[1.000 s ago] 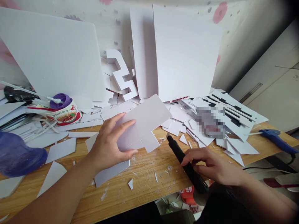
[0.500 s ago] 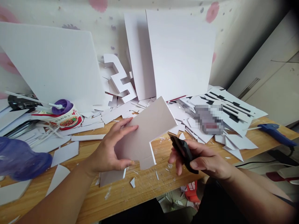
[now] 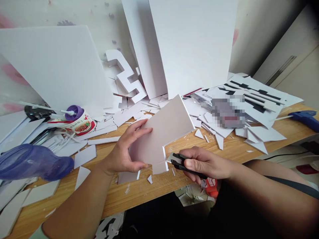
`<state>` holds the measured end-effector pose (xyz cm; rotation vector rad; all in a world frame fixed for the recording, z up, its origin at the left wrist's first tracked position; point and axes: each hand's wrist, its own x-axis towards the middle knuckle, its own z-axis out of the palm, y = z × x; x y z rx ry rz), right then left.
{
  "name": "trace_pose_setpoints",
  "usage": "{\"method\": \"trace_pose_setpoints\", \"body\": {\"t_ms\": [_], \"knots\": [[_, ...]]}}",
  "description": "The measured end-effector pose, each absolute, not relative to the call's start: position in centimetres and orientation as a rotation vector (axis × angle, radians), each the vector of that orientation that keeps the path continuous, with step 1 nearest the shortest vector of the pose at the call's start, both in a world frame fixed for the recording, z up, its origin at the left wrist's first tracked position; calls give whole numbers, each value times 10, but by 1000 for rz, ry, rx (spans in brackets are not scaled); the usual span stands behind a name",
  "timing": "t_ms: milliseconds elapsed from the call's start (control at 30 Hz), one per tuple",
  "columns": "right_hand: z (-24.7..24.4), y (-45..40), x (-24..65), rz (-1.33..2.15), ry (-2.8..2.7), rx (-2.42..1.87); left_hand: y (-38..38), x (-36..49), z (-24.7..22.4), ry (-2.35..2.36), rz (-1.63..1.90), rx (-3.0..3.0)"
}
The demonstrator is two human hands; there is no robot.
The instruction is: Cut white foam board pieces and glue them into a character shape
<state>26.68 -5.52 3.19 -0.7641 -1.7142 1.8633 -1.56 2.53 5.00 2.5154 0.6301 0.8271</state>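
A white foam board piece (image 3: 159, 136) with a stepped, notched edge is held tilted above the table by my left hand (image 3: 127, 147). The thumb lies at its lower edge and the fingers at its upper left side. My right hand (image 3: 204, 162) is wrapped round a black utility knife (image 3: 178, 161). The knife's blade is out, its tip close to the cut lower right edge of the board; whether they touch I cannot tell. Beneath the board, another white piece (image 3: 124, 177) lies on the wooden table (image 3: 142, 192), beside a small triangular scrap (image 3: 150, 179).
Large white boards (image 3: 196, 46) lean against the wall. A zigzag foam shape (image 3: 127, 78) stands among scraps. On the left are a paper bowl (image 3: 84, 125) and a blue translucent container (image 3: 37, 162). A blue glue gun (image 3: 305, 119) lies at the right.
My right hand has brought the knife left and turned it, so the blade now points at the board's edge. The view has shifted a little; my left hand keeps its hold.
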Motion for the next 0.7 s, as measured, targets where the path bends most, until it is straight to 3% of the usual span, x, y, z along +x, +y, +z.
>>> {"method": "trace_pose_setpoints", "body": {"t_ms": [700], "knots": [[30, -55, 258, 1999, -1716, -679, 27, -15, 43, 604, 889, 2382]]}}
